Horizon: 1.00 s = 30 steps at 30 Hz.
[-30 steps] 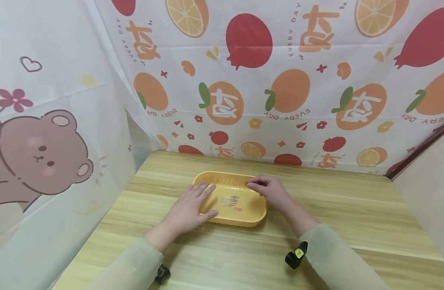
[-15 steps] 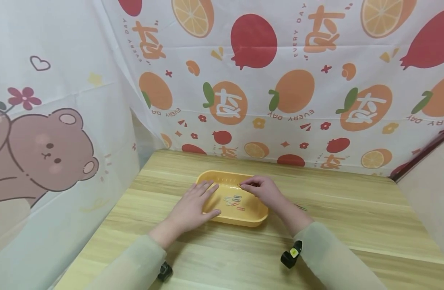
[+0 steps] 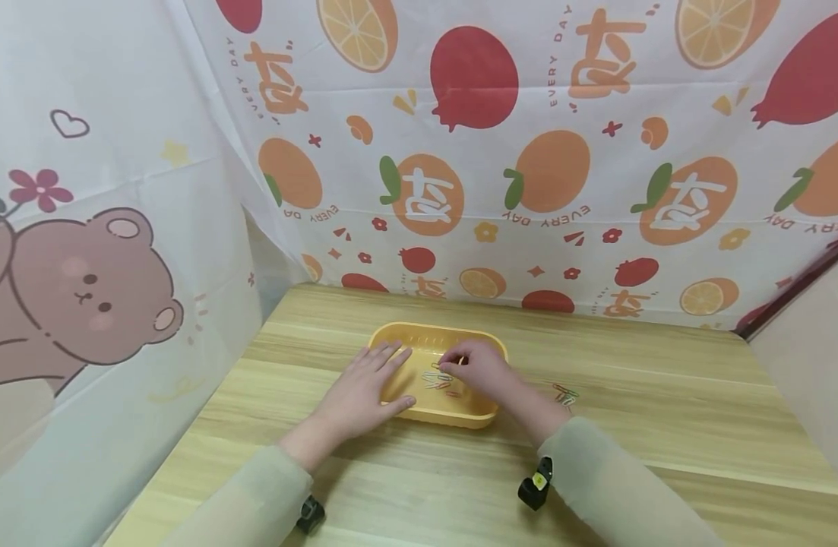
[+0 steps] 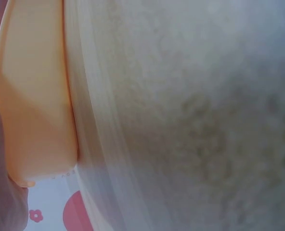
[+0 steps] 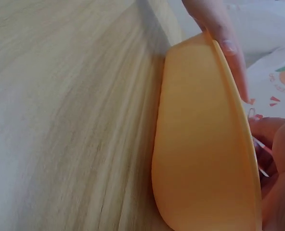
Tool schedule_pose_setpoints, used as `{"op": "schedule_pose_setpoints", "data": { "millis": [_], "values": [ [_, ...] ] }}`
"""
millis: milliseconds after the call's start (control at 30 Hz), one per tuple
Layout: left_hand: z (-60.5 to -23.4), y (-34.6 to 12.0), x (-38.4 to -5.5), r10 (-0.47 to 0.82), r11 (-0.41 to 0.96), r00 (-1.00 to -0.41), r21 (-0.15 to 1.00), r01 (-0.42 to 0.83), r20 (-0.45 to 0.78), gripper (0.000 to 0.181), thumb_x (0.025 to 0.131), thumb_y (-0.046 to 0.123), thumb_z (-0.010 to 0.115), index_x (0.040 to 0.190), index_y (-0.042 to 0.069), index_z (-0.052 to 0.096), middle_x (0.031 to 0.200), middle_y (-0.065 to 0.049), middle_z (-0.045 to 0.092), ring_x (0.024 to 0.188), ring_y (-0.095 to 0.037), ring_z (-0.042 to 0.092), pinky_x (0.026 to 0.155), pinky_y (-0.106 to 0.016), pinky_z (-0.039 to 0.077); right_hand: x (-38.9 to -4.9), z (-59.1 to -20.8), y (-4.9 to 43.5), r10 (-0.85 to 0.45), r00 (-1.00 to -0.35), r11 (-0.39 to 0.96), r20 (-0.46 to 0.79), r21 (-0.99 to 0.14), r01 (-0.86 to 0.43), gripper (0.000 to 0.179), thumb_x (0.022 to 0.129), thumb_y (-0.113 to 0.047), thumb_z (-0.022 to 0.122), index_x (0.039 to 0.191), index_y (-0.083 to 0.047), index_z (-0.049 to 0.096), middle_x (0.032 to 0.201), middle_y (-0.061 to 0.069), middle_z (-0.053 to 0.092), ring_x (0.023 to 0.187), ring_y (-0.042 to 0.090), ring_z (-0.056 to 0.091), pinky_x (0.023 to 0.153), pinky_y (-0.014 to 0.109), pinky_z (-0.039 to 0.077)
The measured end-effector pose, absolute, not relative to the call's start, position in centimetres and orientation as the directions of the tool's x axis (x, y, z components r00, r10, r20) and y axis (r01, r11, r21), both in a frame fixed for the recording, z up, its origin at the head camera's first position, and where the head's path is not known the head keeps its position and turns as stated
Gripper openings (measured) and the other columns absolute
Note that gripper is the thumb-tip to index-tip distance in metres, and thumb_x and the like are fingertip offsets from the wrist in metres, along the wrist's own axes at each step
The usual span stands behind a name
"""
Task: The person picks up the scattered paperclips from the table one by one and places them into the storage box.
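A yellow plastic tray [image 3: 453, 418] stands on the wooden table. My left hand [image 3: 355, 391] rests over its left rim, fingers straight and spread. Above the tray floor, my right hand [image 3: 483, 368] pinches a paper clip [image 5: 252, 112] between thumb and fingertips. Within that hand's curled fingers, the right wrist view shows parts of more clips [image 5: 264, 145], mostly hidden. Several colored paper clips [image 3: 428, 377] lie on the tray floor just below the right fingertips. In the left wrist view, the tray's outer wall [image 4: 34, 96] fills the left side.
More paper clips [image 3: 565, 393] lie in a small pile on the table [image 3: 665, 410], right of the tray beside the right forearm. Fruit-printed cloth [image 3: 487, 190] hangs behind the table, and a bear-printed cloth [image 3: 90, 289] hangs on the left.
My right hand has moved left and lower, from the tray's far right rim to above the clips inside. The pile on the right shows more fully. My left hand stays put.
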<state>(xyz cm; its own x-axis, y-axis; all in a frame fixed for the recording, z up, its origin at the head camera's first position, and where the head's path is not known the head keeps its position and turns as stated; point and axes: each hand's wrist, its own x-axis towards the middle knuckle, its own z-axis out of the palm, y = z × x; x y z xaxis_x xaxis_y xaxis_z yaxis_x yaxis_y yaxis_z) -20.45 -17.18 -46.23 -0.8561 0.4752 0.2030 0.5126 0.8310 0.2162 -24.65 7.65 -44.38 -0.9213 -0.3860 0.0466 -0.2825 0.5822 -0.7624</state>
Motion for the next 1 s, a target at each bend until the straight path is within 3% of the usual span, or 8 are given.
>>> {"op": "schedule_pose_setpoints", "data": {
  "millis": [633,1000],
  "values": [
    [-46.4,-17.4,-20.5,0.483,0.840,-0.856,0.178,0.512,0.185,0.084,0.092,0.072,0.045,0.158,0.023,0.029,0.161,-0.004,0.030,0.149,-0.027,0.023,0.122,-0.048,0.016,-23.7,-45.6,5.6,-0.488,-0.869,0.788,-0.075,-0.465,-0.403,0.014,0.086,-0.020,0.074,0.072,-0.022,0.072,0.070,-0.013,0.062,0.069,0.007,0.054,0.070,0.029,0.049],
    [-46.2,-17.3,-20.5,0.480,0.841,-0.856,0.176,0.511,0.189,0.083,0.092,0.071,0.047,0.157,0.023,0.031,0.161,-0.003,0.031,0.149,-0.028,0.024,0.122,-0.048,0.017,-24.1,-45.8,5.4,-0.470,-0.878,0.814,-0.085,-0.426,-0.395,0.017,0.087,-0.024,0.073,0.071,-0.023,0.069,0.070,-0.013,0.061,0.069,0.008,0.054,0.069,0.029,0.049]
  ]
}}
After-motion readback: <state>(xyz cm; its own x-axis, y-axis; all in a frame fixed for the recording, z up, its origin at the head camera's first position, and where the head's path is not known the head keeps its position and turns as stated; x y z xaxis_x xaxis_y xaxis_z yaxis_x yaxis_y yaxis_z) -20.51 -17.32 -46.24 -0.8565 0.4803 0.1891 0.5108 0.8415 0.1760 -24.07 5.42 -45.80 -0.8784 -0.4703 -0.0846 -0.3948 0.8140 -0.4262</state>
